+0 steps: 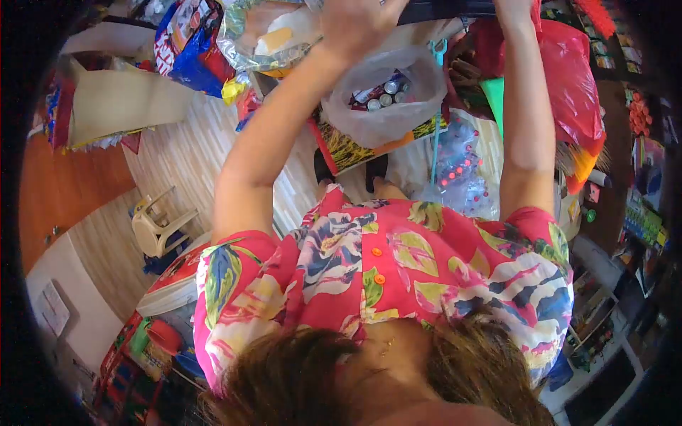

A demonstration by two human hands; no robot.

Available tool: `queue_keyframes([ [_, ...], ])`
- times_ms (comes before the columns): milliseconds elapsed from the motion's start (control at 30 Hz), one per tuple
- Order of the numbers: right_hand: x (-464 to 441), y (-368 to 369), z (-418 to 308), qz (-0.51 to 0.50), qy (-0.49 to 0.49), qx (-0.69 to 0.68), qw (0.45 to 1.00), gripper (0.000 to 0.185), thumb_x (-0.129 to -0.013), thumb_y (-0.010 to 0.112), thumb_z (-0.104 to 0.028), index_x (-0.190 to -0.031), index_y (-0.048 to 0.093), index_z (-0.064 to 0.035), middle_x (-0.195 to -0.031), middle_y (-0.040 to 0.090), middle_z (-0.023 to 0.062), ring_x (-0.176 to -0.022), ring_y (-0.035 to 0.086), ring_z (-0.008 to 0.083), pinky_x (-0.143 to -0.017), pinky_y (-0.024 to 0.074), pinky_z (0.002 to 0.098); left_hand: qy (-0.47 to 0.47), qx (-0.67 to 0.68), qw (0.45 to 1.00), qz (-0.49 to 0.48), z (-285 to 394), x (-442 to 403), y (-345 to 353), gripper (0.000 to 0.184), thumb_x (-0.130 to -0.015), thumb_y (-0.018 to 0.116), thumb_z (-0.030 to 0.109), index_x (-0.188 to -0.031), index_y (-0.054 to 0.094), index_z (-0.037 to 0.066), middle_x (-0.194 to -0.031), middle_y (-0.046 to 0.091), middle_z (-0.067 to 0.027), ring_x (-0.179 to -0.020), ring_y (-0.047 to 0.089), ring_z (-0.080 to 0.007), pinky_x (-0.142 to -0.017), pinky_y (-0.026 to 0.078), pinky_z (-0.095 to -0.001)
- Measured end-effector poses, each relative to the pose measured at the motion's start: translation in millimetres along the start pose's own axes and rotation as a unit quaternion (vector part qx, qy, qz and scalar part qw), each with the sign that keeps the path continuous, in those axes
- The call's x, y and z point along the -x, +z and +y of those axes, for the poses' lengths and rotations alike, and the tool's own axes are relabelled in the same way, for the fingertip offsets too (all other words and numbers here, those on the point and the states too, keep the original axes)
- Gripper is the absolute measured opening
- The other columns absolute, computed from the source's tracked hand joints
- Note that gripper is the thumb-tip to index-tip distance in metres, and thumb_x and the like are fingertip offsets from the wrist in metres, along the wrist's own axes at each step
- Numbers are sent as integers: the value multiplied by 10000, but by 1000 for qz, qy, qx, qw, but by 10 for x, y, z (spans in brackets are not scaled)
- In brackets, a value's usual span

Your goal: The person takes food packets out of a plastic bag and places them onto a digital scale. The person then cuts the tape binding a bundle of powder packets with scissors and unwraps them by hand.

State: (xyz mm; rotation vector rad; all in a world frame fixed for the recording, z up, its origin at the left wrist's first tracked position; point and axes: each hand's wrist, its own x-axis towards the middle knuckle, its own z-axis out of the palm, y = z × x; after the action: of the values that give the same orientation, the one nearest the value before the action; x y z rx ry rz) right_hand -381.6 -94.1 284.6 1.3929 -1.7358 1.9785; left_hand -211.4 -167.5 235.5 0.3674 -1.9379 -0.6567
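Observation:
At the top edge, my left hand [359, 25] is partly cut off, above a clear plastic bag [334, 113] that lines a box and holds several cans [391, 86]. My right hand [513, 10] is also cut off at the top edge, close to a bit of red plastic. Between the two hands runs a dark edge [447, 9]. The fingers of both hands are mostly outside the picture, so what they hold cannot be made out. Beside my right forearm hangs a red plastic bag [572, 85].
Blue and red packaging [192, 50] and another clear bag [238, 32] lie at the upper left. A clear bag with red-capped items [462, 167] sits on the floor. A beige plastic chair [160, 227] stands at the left, and packed shelves [643, 213] line the right.

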Motion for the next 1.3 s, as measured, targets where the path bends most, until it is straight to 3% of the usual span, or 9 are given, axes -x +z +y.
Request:
queue_keyframes([
  [133, 947, -282, -19, 18, -99, 130, 986, 198, -728, 676, -66, -900, 616, 13, -773, 617, 70, -653, 574, 119, -573, 470, 273, 90, -15, 961, -260, -348, 1157, -86, 453, -744, 636, 245, -1125, 493, 45, -1082, 567, -110, -981, 547, -296, -820, 425, -361],
  [200, 1516, -105, -7, -69, -25, 101, 992, 126, -771, 624, 18, -897, 623, 3, -792, 611, 66, -694, 570, 114, -627, 468, 224, -3, -14, 917, -399, -595, 1784, 89, 438, -766, 603, 251, -1147, 510, 55, -1076, 575, -106, -1011, 551, -260, -891, 386, -431],
  [267, 2157, 113, 239, -177, 124, 113, 970, 165, -771, 634, -43, -929, 623, 3, -835, 631, 101, -702, 608, 193, -651, 492, 289, 131, -174, 887, -407, -786, 2452, -7, 444, -760, 601, 252, -1151, 515, 60, -1049, 598, -104, -983, 573, -253, -945, 334, -492],
  [367, 3164, 303, 992, -375, 62, 246, 892, 243, -747, 624, -135, -955, 636, -11, -943, 636, 172, -802, 620, 332, -722, 493, 401, 72, -219, 757, -612, -1045, 3139, -70, 446, -721, 596, 172, -1150, 540, 62, -869, 620, -101, -868, 609, -266, -1007, 236, -576],
  [400, 3488, 300, 1247, -433, 37, 268, 860, 273, -734, 617, -162, -964, 640, -17, -959, 630, 199, -841, 613, 361, -743, 486, 428, 9, -198, 688, -698, -1100, 3232, -77, 453, -703, 594, 131, -1149, 552, 62, -786, 625, -100, -818, 622, -275, -1024, 199, -602],
  [567, 4386, 277, 2198, -786, 308, 198, 497, 314, -700, 587, -179, -962, 635, -13, -901, 635, 213, -856, 620, 346, -741, 489, 427, 15, -199, 687, -699, -930, 3207, -253, 134, -695, 534, 94, -745, 658, 80, -716, 619, -99, -782, 633, -263, -1033, 220, -575],
  [767, 4415, 716, 2457, -736, 294, 250, 556, 436, -655, 628, -274, -984, 596, 10, -960, 628, 203, -898, 605, 349, -758, 487, 428, -8, -229, 707, -669, -793, 2900, -255, 126, -683, 541, 106, -694, 666, 93, -764, 620, -120, -770, 633, -267, -1040, 242, -539],
  [967, 4982, 865, 2241, -528, 241, 354, 734, 593, -595, 715, -224, -1094, 474, -15, -1010, 585, 194, -979, 557, 373, -801, 481, 447, -22, -221, 713, -665, -892, 2939, -304, 120, -678, 544, 105, -684, 664, 104, -768, 606, -109, -755, 629, -265, -1031, 261, -532],
  [1300, 4447, 199, 2065, -533, 275, 382, 703, 538, -619, 698, -207, -1068, 478, -7, -1015, 534, 206, -910, 575, 387, -778, 474, 485, -33, -209, 691, -691, -794, 3105, -322, 120, -712, 558, 139, -699, 677, 153, -716, 627, -88, -793, 637, -242, -1041, 225, -539],
])
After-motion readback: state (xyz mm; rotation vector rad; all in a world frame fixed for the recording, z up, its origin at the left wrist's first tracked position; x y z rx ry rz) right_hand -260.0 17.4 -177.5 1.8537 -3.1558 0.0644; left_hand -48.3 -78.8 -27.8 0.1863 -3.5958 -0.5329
